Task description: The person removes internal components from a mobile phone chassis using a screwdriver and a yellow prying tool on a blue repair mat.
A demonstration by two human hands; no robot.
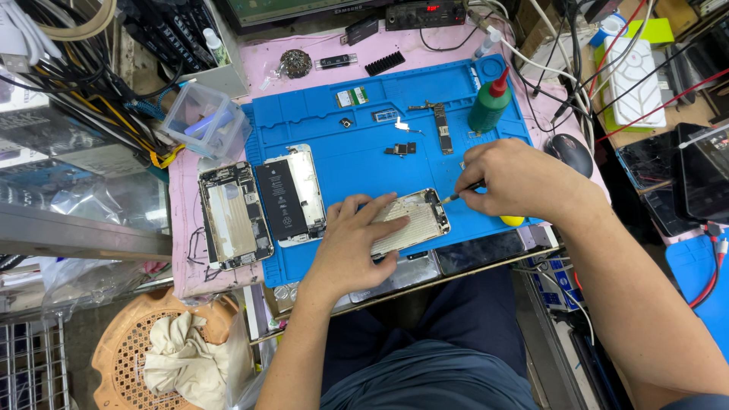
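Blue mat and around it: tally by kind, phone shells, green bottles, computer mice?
Phone shells: 3, two lying left, one under the left hand
Green bottles: 1
Computer mice: 1
Total: 5

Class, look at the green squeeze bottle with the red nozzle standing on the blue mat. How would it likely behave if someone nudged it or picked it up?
The green bottle stands upright and looks tall against its base, so a sideways nudge would probably tip it. Its body looks round, so once down it may roll across the blue mat. It appears to be soft plastic, so it likely gives when squeezed.
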